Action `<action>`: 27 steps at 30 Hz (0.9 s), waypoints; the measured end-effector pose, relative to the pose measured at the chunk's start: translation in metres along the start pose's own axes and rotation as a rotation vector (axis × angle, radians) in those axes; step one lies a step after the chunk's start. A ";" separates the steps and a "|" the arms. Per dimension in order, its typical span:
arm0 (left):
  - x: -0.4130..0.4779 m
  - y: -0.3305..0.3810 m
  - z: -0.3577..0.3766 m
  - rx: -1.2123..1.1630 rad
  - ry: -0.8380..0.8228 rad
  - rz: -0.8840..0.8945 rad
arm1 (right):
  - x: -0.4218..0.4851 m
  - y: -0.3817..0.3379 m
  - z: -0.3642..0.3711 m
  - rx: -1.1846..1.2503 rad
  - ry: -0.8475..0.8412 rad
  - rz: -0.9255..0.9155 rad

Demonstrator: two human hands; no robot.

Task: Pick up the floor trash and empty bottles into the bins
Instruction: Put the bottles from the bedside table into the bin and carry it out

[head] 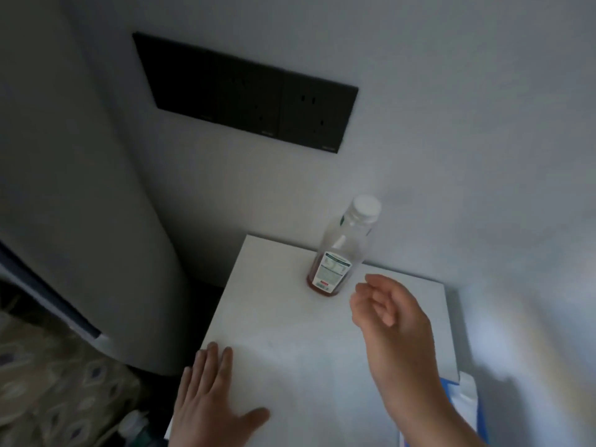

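Note:
A clear plastic bottle (pixel 342 250) with a white cap and a white label stands upright at the back of a small white table (pixel 290 343); a little red liquid sits in its bottom. My right hand (pixel 390 314) hovers just right of and in front of the bottle, fingers loosely curved, holding nothing and not touching it. My left hand (pixel 209 398) lies flat with straight fingers on the table's front left edge.
The table stands against a white wall carrying a black socket panel (pixel 248 91). A grey padded panel (pixel 80 221) rises at the left. Patterned fabric (pixel 54 382) fills the lower left, with another capped bottle (pixel 135 424) beside it. A blue and white packet (pixel 464 401) lies at the table's right front.

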State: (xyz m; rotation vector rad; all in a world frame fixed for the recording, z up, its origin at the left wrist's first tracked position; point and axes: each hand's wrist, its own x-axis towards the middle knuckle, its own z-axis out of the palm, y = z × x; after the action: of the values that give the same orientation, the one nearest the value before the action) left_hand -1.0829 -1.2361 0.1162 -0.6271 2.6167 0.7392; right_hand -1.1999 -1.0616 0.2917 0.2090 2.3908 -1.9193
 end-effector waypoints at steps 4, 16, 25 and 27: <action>-0.001 0.002 0.001 -0.010 -0.055 -0.012 | 0.034 -0.015 0.005 -0.103 0.098 -0.127; 0.002 -0.001 0.003 0.037 -0.058 0.008 | 0.094 -0.023 0.025 -0.282 0.045 -0.168; -0.008 0.005 -0.006 -0.023 0.183 0.017 | 0.049 -0.039 0.006 -0.221 -0.005 -0.254; -0.010 0.005 -0.010 -0.015 0.181 0.058 | 0.032 -0.048 0.004 -0.133 -0.039 -0.254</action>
State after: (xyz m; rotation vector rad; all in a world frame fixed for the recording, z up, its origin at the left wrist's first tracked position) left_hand -1.0793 -1.2348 0.1310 -0.6536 2.8077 0.7518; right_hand -1.2390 -1.0731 0.3325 -0.1449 2.6146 -1.8256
